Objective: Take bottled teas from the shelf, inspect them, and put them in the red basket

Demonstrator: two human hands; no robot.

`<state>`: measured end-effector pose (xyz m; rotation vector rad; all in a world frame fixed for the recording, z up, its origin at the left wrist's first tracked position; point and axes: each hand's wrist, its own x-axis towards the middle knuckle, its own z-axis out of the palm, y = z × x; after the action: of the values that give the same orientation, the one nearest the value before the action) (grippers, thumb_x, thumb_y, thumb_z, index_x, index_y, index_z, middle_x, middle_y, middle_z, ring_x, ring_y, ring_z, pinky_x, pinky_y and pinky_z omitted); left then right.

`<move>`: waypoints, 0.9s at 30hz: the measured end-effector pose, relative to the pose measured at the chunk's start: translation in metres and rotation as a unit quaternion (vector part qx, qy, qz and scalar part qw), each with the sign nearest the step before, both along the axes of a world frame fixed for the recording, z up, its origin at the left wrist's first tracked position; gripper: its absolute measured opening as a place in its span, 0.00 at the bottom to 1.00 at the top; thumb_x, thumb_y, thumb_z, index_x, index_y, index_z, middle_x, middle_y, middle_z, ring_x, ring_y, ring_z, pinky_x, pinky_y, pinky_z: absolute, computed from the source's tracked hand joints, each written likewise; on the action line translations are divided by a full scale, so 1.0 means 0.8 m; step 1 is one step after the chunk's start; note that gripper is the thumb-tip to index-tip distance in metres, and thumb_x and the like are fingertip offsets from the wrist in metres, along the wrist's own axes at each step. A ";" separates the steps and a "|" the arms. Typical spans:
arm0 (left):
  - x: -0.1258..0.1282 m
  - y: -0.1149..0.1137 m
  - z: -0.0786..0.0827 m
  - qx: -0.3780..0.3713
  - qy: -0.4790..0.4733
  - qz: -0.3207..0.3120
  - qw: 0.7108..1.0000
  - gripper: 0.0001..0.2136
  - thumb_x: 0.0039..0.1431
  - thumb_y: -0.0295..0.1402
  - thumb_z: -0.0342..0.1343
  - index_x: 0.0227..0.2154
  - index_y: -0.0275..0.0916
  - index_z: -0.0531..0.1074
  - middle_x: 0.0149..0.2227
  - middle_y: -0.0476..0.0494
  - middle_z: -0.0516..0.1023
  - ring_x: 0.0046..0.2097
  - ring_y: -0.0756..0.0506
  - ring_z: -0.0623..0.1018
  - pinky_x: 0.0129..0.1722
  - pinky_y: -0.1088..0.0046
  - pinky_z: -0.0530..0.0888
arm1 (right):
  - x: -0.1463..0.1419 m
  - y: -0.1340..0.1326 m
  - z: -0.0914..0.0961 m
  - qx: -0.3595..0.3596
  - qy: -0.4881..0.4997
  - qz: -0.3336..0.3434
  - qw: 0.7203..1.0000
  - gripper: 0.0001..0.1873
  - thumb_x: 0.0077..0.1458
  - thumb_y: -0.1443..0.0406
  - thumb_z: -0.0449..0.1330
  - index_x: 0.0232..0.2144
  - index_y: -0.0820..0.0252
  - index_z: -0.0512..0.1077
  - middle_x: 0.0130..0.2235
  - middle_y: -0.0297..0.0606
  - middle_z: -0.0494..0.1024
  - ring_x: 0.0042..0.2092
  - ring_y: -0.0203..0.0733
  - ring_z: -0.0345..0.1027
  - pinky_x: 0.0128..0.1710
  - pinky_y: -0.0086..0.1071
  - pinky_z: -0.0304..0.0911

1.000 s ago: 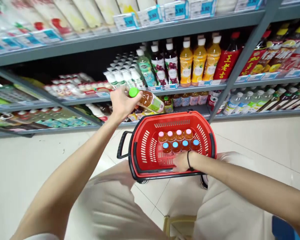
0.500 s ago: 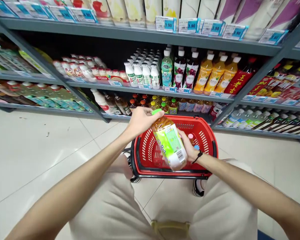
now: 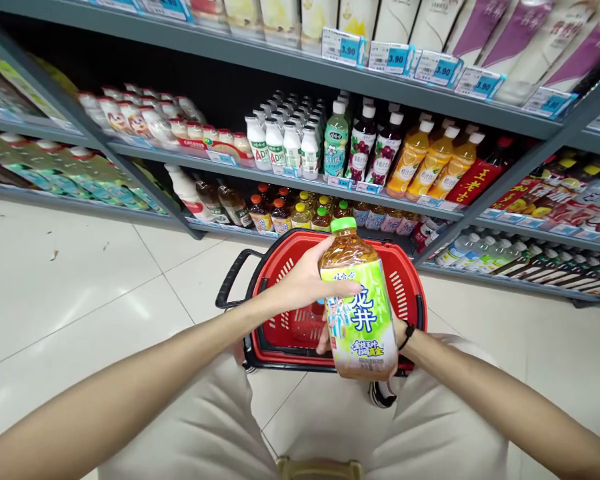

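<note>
Holding a tea bottle [image 3: 361,313] upright above the near rim of the red basket [image 3: 410,293], the left hand [image 3: 305,283] has its grip wrapped around the bottle's upper left side, thumb across the green label. The right hand [image 3: 397,330] sits mostly hidden behind the bottle's lower part, its grip closed on the base from behind. The basket stands on the tiled floor [image 3: 80,280] just before the bottom edge of the drinks shelf [image 3: 300,177].

The bottle [image 3: 359,300] is clear glossy plastic with a shiny printed label. The basket [image 3: 410,293] is smooth red plastic. Glossy floor tiles [image 3: 80,287]; matt grey metal shelves [image 3: 300,67].
</note>
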<state>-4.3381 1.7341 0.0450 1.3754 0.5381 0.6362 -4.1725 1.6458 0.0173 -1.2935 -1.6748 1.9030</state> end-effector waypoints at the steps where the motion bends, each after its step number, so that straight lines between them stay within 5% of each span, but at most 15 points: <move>1: -0.001 0.003 0.002 0.010 0.004 0.009 1.000 0.38 0.40 0.38 0.79 0.56 0.44 0.71 0.50 0.38 0.84 0.50 0.34 0.85 0.49 0.56 0.83 | 0.002 0.001 -0.001 -0.051 0.046 -0.055 0.996 0.48 0.69 0.40 0.28 0.62 0.71 0.67 0.46 0.60 0.81 0.47 0.56 0.79 0.48 0.47 0.73; 6: -0.010 0.026 0.000 0.069 0.047 0.129 0.988 0.40 0.40 0.39 0.79 0.58 0.40 0.71 0.56 0.35 0.82 0.53 0.34 0.84 0.52 0.55 0.83 | 0.000 0.010 -0.006 -0.205 0.184 -0.340 0.899 0.38 0.73 0.49 0.30 0.63 0.62 0.69 0.49 0.49 0.83 0.48 0.50 0.80 0.52 0.45 0.73; 13: -0.018 -0.008 -0.013 0.194 0.103 0.091 0.971 0.39 0.47 0.41 0.77 0.62 0.39 0.70 0.54 0.38 0.83 0.51 0.35 0.85 0.53 0.55 0.83 | -0.033 -0.007 -0.031 -0.276 0.313 -0.446 0.792 0.34 0.76 0.54 0.35 0.60 0.62 0.75 0.45 0.47 0.85 0.44 0.49 0.81 0.54 0.44 0.73; 19: -0.029 -0.032 -0.016 0.296 0.135 0.103 0.940 0.38 0.48 0.42 0.77 0.60 0.39 0.69 0.51 0.40 0.84 0.48 0.37 0.85 0.50 0.60 0.83 | -0.032 -0.011 -0.057 -0.304 0.358 -0.400 0.787 0.29 0.74 0.54 0.42 0.58 0.60 0.77 0.45 0.45 0.86 0.44 0.48 0.81 0.54 0.44 0.74; 27: -0.022 -0.025 -0.025 0.413 0.090 0.100 0.901 0.37 0.49 0.41 0.77 0.59 0.37 0.69 0.50 0.39 0.82 0.47 0.39 0.84 0.50 0.61 0.81 | -0.024 0.005 -0.074 -0.238 0.340 -0.442 0.796 0.27 0.69 0.50 0.50 0.50 0.63 0.80 0.42 0.46 0.86 0.47 0.52 0.80 0.55 0.45 0.74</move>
<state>-4.3557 1.7145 0.0251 2.2149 0.5872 0.9718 -4.1916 1.6494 -0.0421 -1.0282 -0.1385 1.8189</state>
